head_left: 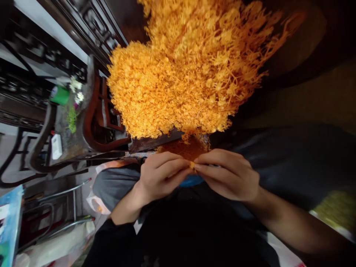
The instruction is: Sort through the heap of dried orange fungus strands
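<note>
My left hand (164,172) and my right hand (232,174) meet fingertip to fingertip above my lap, both closed in a pinch. Between them is a small orange sprig (192,165), which both sets of fingertips grip. Just beyond the hands rises a big heap of orange, frilly plant tufts (178,85) that look like dyed moss or dried flowers. A reddish-brown mass of fine strands (186,149) lies behind my fingers, partly hidden. Part of a blue object (191,181), perhaps a container, shows beneath my hands.
Carved dark wooden furniture (91,122) fills the left, bearing a green container (59,94), white flowers (75,84) and a white box (56,146). Lower left are metal-framed items (73,200) and a blue printed package (11,218). A yellowish-green pile (338,211) is at the right.
</note>
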The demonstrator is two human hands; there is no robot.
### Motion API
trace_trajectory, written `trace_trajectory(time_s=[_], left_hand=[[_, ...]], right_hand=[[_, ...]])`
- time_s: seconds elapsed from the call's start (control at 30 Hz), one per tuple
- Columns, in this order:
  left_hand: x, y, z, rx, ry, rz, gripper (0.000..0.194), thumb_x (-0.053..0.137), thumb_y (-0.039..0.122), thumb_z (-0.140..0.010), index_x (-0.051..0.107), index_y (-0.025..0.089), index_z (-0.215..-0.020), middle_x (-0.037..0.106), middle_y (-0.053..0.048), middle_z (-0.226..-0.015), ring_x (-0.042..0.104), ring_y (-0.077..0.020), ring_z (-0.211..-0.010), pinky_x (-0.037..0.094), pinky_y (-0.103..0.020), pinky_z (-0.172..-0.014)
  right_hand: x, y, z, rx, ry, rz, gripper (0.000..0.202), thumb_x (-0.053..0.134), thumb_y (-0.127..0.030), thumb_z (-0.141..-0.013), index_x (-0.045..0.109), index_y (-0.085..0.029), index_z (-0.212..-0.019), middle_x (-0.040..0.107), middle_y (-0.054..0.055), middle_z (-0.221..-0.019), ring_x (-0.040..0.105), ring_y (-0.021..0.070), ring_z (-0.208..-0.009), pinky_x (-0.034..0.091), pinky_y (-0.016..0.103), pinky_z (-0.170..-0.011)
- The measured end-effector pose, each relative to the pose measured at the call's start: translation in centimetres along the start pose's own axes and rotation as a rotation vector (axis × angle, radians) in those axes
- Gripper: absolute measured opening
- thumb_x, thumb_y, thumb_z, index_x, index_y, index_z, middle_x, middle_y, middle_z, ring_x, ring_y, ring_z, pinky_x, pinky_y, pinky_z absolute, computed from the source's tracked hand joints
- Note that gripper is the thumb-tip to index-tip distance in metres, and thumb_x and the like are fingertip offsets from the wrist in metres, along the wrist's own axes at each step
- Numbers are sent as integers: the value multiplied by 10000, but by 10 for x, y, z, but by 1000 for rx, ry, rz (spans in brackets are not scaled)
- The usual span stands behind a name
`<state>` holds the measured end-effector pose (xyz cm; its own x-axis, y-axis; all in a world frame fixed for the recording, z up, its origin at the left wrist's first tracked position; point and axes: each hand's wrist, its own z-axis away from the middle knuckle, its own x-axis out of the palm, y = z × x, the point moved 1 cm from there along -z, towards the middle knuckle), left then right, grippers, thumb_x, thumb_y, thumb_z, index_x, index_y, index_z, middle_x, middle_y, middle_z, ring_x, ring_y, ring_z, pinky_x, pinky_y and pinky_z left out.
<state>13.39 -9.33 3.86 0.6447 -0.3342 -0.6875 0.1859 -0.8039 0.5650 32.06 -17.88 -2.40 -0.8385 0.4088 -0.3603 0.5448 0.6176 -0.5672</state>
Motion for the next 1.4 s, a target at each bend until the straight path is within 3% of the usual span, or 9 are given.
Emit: trace_trajectory(time_s=[0.17, 0.33, 0.43, 0.57, 0.73, 0.87, 1.03, 1.27, 1.4], left_hand=[[-12, -11, -6, -171, -193, 223, 188, 799, 216, -871, 750, 182, -1049, 792, -86, -973, 763, -169, -891, 624, -256, -793], [-27, -28, -26, -153, -212, 115, 78, 775, 191, -888, 766, 182, -965, 797, -58, -900, 755, -142, -810, 600, -230, -727], [-50, -69, -54, -162, -78, -156, 54, 768, 238, -893, 779, 186, -882, 799, -42, -879, 744, -143, -792, 582, -250, -759], [-91, -153, -98, -344, 186, -445, 102, 782, 253, -850, 771, 154, -875, 776, -44, -832, 705, -148, -732, 545, -251, -731], [-122, -224, -131, -449, 280, -515, 360, 749, 130, -801, 667, 148, -1151, 754, -40, -914, 690, -146, -793, 515, -238, -810], [-131, -241, -141, -458, 191, -588, 382, 710, 107, -803, 639, 177, -1172, 750, -59, -972, 677, -170, -843, 491, -250, -827], [-141, -257, -148, -464, 81, -619, 162, 709, 92, -741, 708, 175, -879, 751, -63, -906, 675, -203, -862, 482, -284, -874], [-152, -277, -146, -723, 284, -153, 291, 849, 164, -629, 704, 137, -881, 732, -19, -773, 673, -149, -740, 495, -244, -735], [-153, -277, -142, -774, 302, -24, 412, 881, 253, -645, 711, 112, -993, 729, -30, -740, 682, -148, -672, 454, -216, -584]], right_hand=[[9, 4, -6, -21, -59, 88, 199, 617, -122, -971, 687, -191, -1144, 751, 62, -989, 718, 156, -853, 588, 277, -733], [18, 5, -12, 39, 34, 109, 323, 635, -30, -921, 697, -150, -1214, 729, 104, -1093, 723, 172, -972, 601, 273, -827], [20, 7, -13, 92, 56, 106, 388, 663, -13, -898, 686, -135, -1265, 701, 115, -1129, 710, 170, -1015, 601, 273, -879], [18, 9, -13, 102, 51, 104, 393, 667, -25, -901, 678, -148, -1274, 686, 113, -1136, 699, 170, -994, 609, 295, -858], [14, 8, -16, 104, 56, 70, 350, 638, -30, -919, 681, -148, -1246, 694, 106, -1100, 699, 171, -976, 615, 299, -828], [10, 8, -18, 101, 48, 60, 350, 612, -23, -925, 679, -147, -1245, 700, 102, -1084, 701, 176, -978, 616, 305, -819], [7, 11, -20, 103, 49, 56, 333, 595, -24, -934, 681, -139, -1234, 707, 96, -1075, 706, 171, -975, 614, 300, -813], [7, 12, -23, 92, 47, 47, 321, 588, -26, -937, 684, -132, -1225, 711, 100, -1049, 705, 173, -953, 608, 299, -803], [8, 12, -24, 76, 44, 57, 318, 583, -23, -929, 693, -126, -1209, 711, 100, -1035, 710, 176, -926, 611, 300, -781]])
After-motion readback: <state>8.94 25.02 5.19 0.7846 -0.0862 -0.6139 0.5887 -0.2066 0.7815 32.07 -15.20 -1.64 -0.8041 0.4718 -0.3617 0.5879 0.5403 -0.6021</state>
